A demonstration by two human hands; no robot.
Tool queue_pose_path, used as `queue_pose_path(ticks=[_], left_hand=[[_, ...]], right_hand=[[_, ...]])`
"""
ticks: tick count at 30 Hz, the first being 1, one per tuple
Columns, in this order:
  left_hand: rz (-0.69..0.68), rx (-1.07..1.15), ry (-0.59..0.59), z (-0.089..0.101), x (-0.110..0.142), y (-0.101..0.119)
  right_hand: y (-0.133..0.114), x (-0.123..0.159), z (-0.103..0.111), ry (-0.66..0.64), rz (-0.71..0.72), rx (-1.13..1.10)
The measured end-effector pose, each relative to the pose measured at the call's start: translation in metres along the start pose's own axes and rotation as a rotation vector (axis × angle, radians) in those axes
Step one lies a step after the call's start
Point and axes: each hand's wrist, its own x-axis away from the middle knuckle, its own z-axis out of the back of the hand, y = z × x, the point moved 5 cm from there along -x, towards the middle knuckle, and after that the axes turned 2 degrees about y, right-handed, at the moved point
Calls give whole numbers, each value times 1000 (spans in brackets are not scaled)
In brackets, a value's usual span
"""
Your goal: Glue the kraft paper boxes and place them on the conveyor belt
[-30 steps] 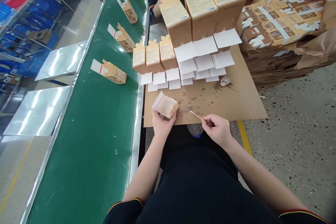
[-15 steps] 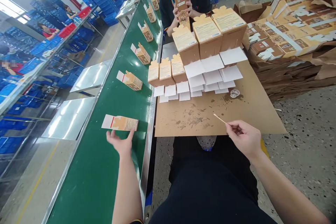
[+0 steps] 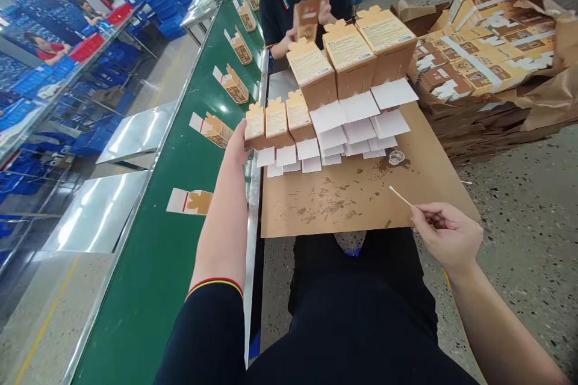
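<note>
My left hand (image 3: 238, 143) reaches forward to the leftmost small tan box (image 3: 255, 127) in a row of three at the cardboard sheet's left edge; its fingers touch the box's side, and how firmly they grip is hidden. My right hand (image 3: 445, 234) is pinched on a thin wooden stick (image 3: 400, 196) that points up-left over the cardboard sheet (image 3: 361, 198). A box (image 3: 189, 201) that I put down lies flat on the green conveyor belt (image 3: 149, 277), partly behind my left forearm.
Larger tan boxes (image 3: 347, 54) with white flaps stand behind the small ones. A small clear cup (image 3: 396, 157) sits on the stained sheet. More boxes lie spaced along the belt. A person across the table holds a box (image 3: 307, 19). Flat carton stacks (image 3: 487, 60) lie at right.
My left hand left the box lying on the belt and moved up and right to the row of small boxes. My right hand with the stick shifted slightly right.
</note>
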Motion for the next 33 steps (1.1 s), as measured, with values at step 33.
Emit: queue_pose_path(ticks=[33], left_hand=[[-22,350,-241,-18,198,-149]], right_hand=[[-13,62,-131,-463,451,106]])
